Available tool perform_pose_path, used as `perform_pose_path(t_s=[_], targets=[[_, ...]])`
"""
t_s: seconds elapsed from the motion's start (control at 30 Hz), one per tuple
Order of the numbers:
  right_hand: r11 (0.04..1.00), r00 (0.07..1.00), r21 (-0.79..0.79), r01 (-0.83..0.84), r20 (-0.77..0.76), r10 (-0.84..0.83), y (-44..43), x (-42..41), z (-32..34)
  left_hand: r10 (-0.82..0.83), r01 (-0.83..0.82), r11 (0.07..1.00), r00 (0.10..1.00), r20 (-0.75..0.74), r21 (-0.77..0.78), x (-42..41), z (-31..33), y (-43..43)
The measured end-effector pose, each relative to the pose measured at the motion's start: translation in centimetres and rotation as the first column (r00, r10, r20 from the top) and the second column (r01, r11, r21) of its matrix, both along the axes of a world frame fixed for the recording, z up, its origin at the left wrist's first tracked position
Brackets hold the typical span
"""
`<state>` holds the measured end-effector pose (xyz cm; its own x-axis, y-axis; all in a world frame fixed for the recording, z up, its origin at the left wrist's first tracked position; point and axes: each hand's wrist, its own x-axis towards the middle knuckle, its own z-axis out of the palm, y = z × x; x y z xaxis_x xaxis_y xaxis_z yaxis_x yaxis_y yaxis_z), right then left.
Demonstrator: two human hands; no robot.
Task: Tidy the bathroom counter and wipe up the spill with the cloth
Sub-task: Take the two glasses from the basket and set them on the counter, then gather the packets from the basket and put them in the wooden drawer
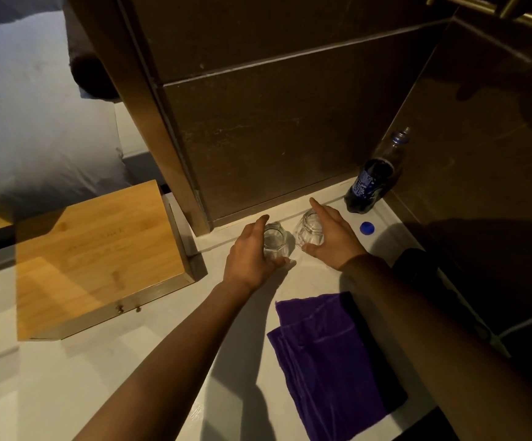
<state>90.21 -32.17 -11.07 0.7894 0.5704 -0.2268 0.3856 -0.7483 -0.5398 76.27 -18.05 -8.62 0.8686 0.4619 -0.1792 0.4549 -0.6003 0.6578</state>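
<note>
Two clear glasses stand side by side on the white counter (67, 393) near the dark back wall. My left hand (252, 256) is wrapped around the left glass (274, 241). My right hand (331, 237) cups the right glass (310, 232), fingers stretched along its far side. A folded purple cloth (325, 354) lies on the counter in front of the glasses, under my right forearm. No spill is plain to see in this dim light.
An uncapped dark soda bottle (374, 179) stands in the back right corner, its blue cap (366, 228) lying loose beside my right hand. A wooden box (99, 256) sits at the left. A dark object (414, 268) sits by the right wall.
</note>
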Motion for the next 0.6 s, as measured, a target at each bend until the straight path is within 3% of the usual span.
perform_pose_path(t_s=[0.3,0.6], targets=[[0.995,0.992,0.095,0.006,0.128,-0.018,-1.3,-3.7,3.9,-0.103,0.114,0.976,0.992,-0.067,0.184,-4.3,4.3,0.5],[0.976,0.978,0.162,-0.149,0.169,0.121,-0.8,-9.8,9.8,-0.079,0.094,0.938,0.995,-0.058,0.332,-13.4,10.4,0.1]])
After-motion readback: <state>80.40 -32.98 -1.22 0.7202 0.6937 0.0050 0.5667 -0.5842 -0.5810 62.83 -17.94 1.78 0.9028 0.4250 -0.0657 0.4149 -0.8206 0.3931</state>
